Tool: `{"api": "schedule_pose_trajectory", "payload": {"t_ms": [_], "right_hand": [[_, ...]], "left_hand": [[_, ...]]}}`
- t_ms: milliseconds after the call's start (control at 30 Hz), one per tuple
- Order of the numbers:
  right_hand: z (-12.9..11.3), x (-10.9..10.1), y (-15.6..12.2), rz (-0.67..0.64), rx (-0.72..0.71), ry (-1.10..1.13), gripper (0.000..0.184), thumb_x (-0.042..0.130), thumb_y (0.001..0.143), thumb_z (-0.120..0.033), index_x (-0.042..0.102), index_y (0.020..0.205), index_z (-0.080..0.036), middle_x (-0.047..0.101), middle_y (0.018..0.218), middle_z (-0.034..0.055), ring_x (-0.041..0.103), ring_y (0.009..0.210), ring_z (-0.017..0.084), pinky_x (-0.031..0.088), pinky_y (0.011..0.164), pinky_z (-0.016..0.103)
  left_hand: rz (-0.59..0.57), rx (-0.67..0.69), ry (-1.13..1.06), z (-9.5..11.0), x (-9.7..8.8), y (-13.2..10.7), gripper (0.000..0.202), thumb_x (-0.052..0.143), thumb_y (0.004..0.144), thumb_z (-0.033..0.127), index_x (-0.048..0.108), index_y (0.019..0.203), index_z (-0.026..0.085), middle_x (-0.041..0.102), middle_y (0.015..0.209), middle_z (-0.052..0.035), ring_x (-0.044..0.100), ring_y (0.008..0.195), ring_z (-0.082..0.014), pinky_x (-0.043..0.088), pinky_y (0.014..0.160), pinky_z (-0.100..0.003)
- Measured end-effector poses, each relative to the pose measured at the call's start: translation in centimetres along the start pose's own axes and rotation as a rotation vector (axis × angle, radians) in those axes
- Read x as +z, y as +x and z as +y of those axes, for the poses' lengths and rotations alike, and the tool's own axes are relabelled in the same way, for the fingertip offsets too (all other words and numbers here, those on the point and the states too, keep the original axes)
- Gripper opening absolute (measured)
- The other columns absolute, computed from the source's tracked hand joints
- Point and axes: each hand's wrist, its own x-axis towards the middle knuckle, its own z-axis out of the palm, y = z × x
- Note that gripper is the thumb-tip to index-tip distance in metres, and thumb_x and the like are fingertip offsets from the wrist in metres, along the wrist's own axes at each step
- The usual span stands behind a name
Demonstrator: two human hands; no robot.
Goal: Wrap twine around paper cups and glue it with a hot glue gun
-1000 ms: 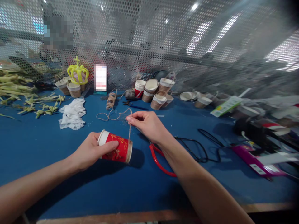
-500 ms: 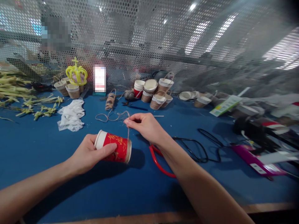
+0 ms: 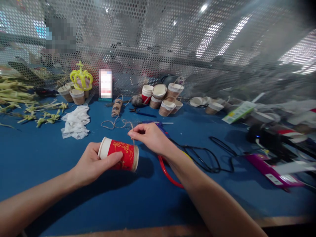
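A red and white paper cup (image 3: 123, 149) lies sideways in my left hand (image 3: 92, 163), its rim to the left and its base to the right. Twine is wound round the base end. Pinched between the thumb and fingers of my right hand (image 3: 148, 136) is the twine (image 3: 133, 130), which runs down to the cup's base. Its slack curls back over the table toward a wound bundle of twine (image 3: 117, 107). Under my right forearm are a red-handled tool (image 3: 168, 174) and something blue, both partly hidden.
Twine-wrapped cups (image 3: 166, 107) stand at the back by a perforated metal screen (image 3: 138, 49). Pliers (image 3: 143, 113), a crumpled white cloth (image 3: 76, 121) and a yellow crown (image 3: 81, 77) are also there. Black cable (image 3: 207, 158) and a purple power strip (image 3: 266, 169) lie right.
My right hand has come down and slightly left with the twine, closer to the cup. A blue object now shows behind that hand. The cup has shifted slightly left.
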Motion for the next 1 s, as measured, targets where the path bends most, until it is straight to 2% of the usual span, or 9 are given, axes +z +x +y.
{"api": "schedule_pose_trajectory", "payload": {"t_ms": [200,400,533,633,733,833,1000], "right_hand": [[0.1,0.5,0.0,-0.062,0.001,-0.026,0.016,0.056,0.072,-0.024,0.066,0.072,-0.011,0.064,0.064,0.0033,0.053,0.057,0.011,0.041,0.056,0.023],[0.7,1.1,0.4,-0.102,0.031,-0.171,0.017,0.055,0.075,-0.026,0.067,0.075,-0.015,0.066,0.066,0.0018,0.056,0.059,0.012,0.04,0.054,0.021],[1.1,0.7,1.0,0.02,0.08,-0.337,0.014,0.058,0.072,-0.024,0.063,0.064,-0.014,0.062,0.056,0.0061,0.056,0.058,0.018,0.038,0.055,0.028],[0.2,-0.3,0.5,0.094,0.06,-0.41,0.027,0.049,0.08,-0.028,0.058,0.057,-0.015,0.061,0.058,0.0076,0.056,0.06,0.019,0.038,0.057,0.03],[-1.2,-0.7,-0.8,0.014,-0.057,-0.302,0.025,0.044,0.083,-0.029,0.059,0.069,-0.016,0.063,0.067,0.0033,0.056,0.061,0.014,0.041,0.058,0.025],[-2.1,0.1,-2.2,-0.05,-0.142,-0.151,0.015,0.052,0.079,-0.028,0.06,0.082,-0.016,0.064,0.076,0.0015,0.056,0.066,0.012,0.043,0.061,0.023],[-1.7,2.1,-3.4,0.099,-0.177,-0.159,0.007,0.057,0.073,-0.021,0.058,0.078,-0.017,0.064,0.074,0.0008,0.056,0.065,0.012,0.044,0.061,0.023]], "left_hand": [[-0.018,0.023,-0.082,-0.3,-0.2,0.0,0.008,0.071,0.063,0.021,0.069,0.057,0.016,0.064,0.052,0.0028,0.05,0.046,-0.0044,0.042,0.045,-0.011],[0.033,-0.065,-0.295,0.1,0.2,0.5,0.01,0.075,0.058,0.022,0.068,0.057,0.014,0.065,0.052,0.0017,0.055,0.045,-0.0059,0.044,0.044,-0.011],[0.147,-0.131,-0.412,0.7,0.2,1.4,0.014,0.074,0.057,0.023,0.066,0.06,0.011,0.065,0.051,0.0002,0.056,0.043,-0.0077,0.045,0.043,-0.014],[0.203,-0.205,-0.423,0.6,-0.2,2.1,0.013,0.067,0.065,0.022,0.065,0.064,0.009,0.064,0.052,-0.0011,0.055,0.043,-0.0077,0.043,0.042,-0.014],[0.195,-0.268,-0.413,0.0,-0.6,2.4,0.013,0.063,0.069,0.023,0.065,0.069,0.01,0.064,0.054,-0.0019,0.055,0.043,-0.0084,0.042,0.04,-0.015],[0.201,-0.26,-0.405,-0.2,-0.6,2.4,0.014,0.064,0.069,0.024,0.063,0.067,0.01,0.063,0.052,-0.0011,0.054,0.042,-0.0081,0.04,0.04,-0.015],[0.227,-0.22,-0.382,0.2,-0.1,2.2,0.015,0.066,0.067,0.024,0.063,0.063,0.01,0.062,0.049,0.0,0.052,0.041,-0.0067,0.038,0.04,-0.014]]}}
